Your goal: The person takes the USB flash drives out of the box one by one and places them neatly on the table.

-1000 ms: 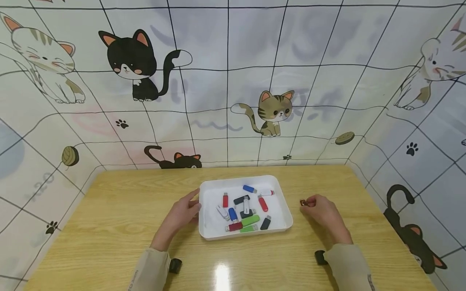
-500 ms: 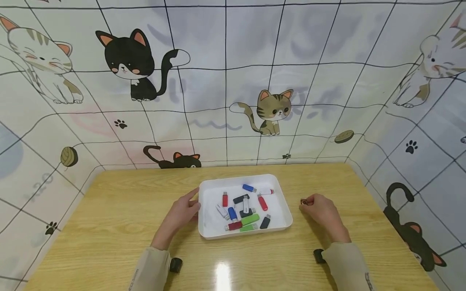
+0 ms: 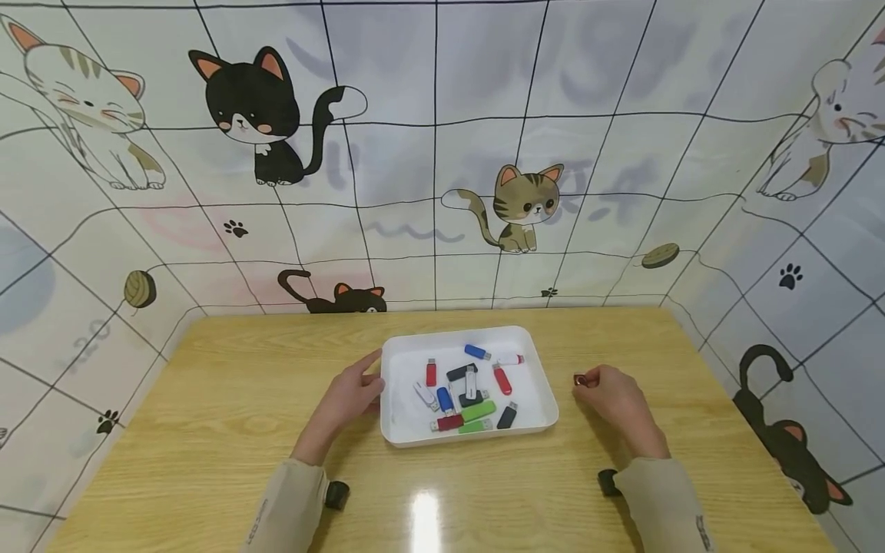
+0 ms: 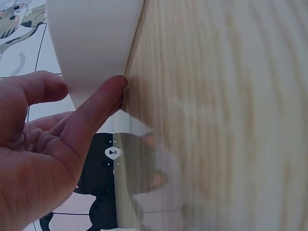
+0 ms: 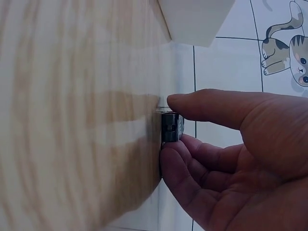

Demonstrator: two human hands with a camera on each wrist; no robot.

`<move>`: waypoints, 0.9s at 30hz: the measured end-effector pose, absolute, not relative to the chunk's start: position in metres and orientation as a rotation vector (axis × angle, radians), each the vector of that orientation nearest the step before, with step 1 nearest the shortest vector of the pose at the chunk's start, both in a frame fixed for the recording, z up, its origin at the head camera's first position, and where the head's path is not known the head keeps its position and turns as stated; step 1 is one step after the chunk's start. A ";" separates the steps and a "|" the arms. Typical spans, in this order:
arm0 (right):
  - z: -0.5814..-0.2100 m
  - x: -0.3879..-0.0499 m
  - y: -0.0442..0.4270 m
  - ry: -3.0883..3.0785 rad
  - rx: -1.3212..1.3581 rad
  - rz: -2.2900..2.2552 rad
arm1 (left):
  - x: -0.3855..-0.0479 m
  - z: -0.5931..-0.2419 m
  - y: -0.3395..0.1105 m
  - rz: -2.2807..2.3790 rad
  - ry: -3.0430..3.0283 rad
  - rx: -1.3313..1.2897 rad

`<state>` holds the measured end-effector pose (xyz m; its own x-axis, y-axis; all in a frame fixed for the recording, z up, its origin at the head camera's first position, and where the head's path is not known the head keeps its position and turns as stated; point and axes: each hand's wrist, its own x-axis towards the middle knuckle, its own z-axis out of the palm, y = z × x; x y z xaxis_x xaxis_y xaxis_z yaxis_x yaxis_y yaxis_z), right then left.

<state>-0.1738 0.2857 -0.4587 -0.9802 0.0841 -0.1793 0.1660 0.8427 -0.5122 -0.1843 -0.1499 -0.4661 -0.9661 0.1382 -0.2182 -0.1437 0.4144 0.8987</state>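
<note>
On the wooden table stands a white tray [image 3: 401, 430] with several USB flash drives [image 3: 478, 411] in it, in red, blue, green, black and white. My left hand [image 3: 350, 394] is at the tray's left side. In the left wrist view, extended fingers [image 4: 45, 87] touch the white tray wall [image 4: 94, 38]. To the right of the tray, my right hand [image 3: 618, 399] pinches a small dark block [image 3: 580, 379] at table level. The right wrist view shows this block [image 5: 170, 127] between thumb and fingers, with dark metallic parts; its exact kind is unclear.
The wooden table [image 3: 228, 430] reaches back to a wall covering [image 3: 394, 169] printed with cartoon cats and grid lines. Black wrist cameras [image 3: 336, 495] sit beside both beige sleeves. Light glares off the table's near middle.
The head view shifts slightly. Both hands keep nearly the same places, the left at the tray and the right pinching the small block, which turns slightly. The drives in the tray stay put.
</note>
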 end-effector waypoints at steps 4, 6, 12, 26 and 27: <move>-0.456 -0.173 0.286 2.849 0.218 -0.831 | -0.183 -0.467 -0.149 1.590 2.399 -0.022; -0.454 -0.172 0.286 2.843 0.223 -0.836 | -0.183 -0.468 -0.149 1.596 2.396 -0.020; -0.447 -0.170 0.286 2.841 0.212 -0.855 | -0.180 -0.469 -0.149 1.625 2.371 -0.008; -0.410 -0.158 0.251 3.050 0.111 -1.138 | -0.173 -0.468 -0.151 1.689 2.289 0.030; -0.407 -0.157 0.247 3.054 0.096 -1.150 | -0.173 -0.468 -0.151 1.693 2.286 0.027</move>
<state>-0.1568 0.2469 -0.4069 -0.9907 0.0982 0.0941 0.0117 0.7510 -0.6602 -0.1728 -0.1507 -0.4678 -0.9561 0.1891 -0.2240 -0.1592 0.3068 0.9384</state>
